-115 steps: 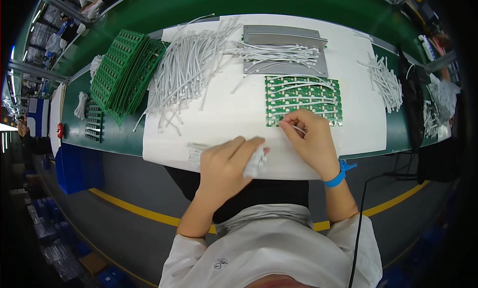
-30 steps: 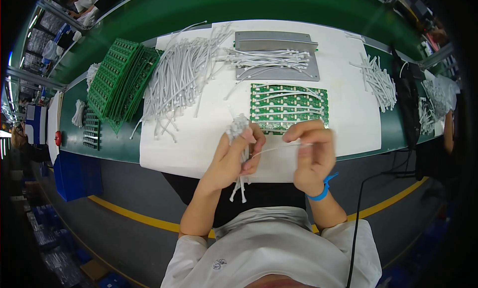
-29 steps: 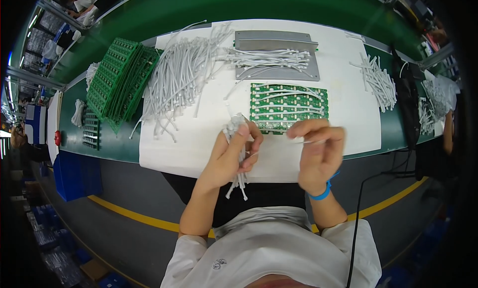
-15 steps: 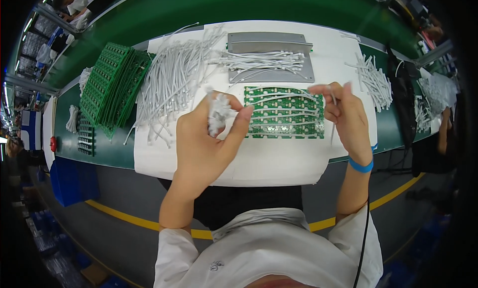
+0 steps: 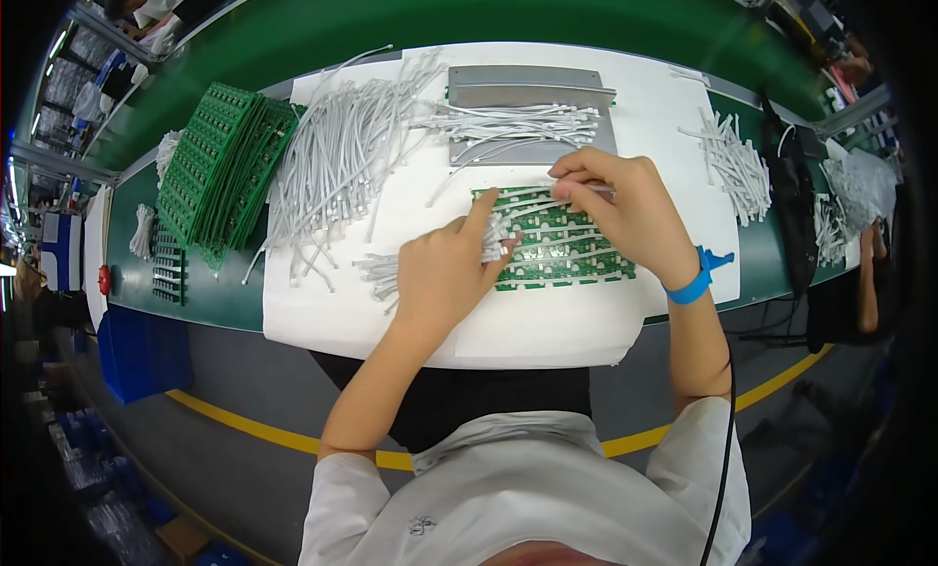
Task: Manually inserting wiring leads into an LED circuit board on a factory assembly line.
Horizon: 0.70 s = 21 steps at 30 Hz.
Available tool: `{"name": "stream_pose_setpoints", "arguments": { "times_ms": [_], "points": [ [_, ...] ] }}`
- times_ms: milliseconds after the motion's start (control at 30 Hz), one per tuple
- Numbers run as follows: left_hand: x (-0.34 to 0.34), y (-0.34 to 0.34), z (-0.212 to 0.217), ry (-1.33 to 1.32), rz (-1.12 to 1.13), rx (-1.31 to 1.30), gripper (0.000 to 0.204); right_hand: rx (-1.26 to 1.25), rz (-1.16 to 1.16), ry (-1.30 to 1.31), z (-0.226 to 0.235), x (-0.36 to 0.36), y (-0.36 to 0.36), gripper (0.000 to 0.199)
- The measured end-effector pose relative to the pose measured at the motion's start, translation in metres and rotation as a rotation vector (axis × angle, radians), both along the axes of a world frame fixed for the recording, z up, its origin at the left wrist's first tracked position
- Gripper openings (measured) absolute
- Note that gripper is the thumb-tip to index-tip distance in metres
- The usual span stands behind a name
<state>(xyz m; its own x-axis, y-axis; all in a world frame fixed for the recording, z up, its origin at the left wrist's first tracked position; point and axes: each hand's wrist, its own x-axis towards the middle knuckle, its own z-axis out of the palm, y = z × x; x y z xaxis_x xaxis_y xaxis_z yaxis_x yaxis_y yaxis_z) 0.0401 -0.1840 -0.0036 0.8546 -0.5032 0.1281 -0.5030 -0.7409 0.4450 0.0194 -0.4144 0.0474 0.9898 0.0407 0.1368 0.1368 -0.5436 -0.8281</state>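
A green circuit board panel [image 5: 576, 257] lies on the white sheet in front of me, with several white cables laid across it in rows. My left hand [image 5: 442, 273] grips a bundle of white cables [image 5: 379, 269], whose ends stick out on both sides of the palm. Its index finger reaches to the board's upper left corner. Over the upper part of the board, my right hand [image 5: 630, 209] pinches one white cable [image 5: 532, 192] between thumb and fingers. The right hand covers the board's upper right corner. A blue strap [image 5: 696, 281] circles my right wrist.
Behind the board stands a grey metal plate [image 5: 528, 85] with white cables lying on it. A large heap of white cables [image 5: 337, 146] spreads to the left, beside stacked green circuit boards [image 5: 210, 165]. Another cable pile [image 5: 733, 170] lies right. A blue bin [image 5: 142, 356] sits below the table.
My right hand has moved left, over the board. My left hand has turned and come to the board's left edge with the cable bundle. The board lies slightly lower and tilted.
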Motion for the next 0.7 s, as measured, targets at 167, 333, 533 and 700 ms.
{"name": "stream_pose_setpoints", "arguments": {
  "times_ms": [167,333,533,700],
  "points": [
    [-0.008,0.000,-0.007,-0.109,0.036,-0.031,0.048,-0.108,0.163,-0.102,-0.018,0.028,0.007,0.014],
    [-0.005,0.002,-0.007,-0.098,-0.009,-0.009,0.048,-0.092,0.139,0.001,-0.025,0.034,0.007,0.013],
    [-0.006,0.001,-0.010,-0.112,0.017,-0.088,0.041,-0.055,0.159,-0.014,-0.031,0.033,0.007,0.009],
    [-0.006,0.002,-0.010,-0.126,-0.001,-0.077,0.041,-0.114,0.182,-0.103,-0.039,0.031,0.011,0.007]
  ]
}}
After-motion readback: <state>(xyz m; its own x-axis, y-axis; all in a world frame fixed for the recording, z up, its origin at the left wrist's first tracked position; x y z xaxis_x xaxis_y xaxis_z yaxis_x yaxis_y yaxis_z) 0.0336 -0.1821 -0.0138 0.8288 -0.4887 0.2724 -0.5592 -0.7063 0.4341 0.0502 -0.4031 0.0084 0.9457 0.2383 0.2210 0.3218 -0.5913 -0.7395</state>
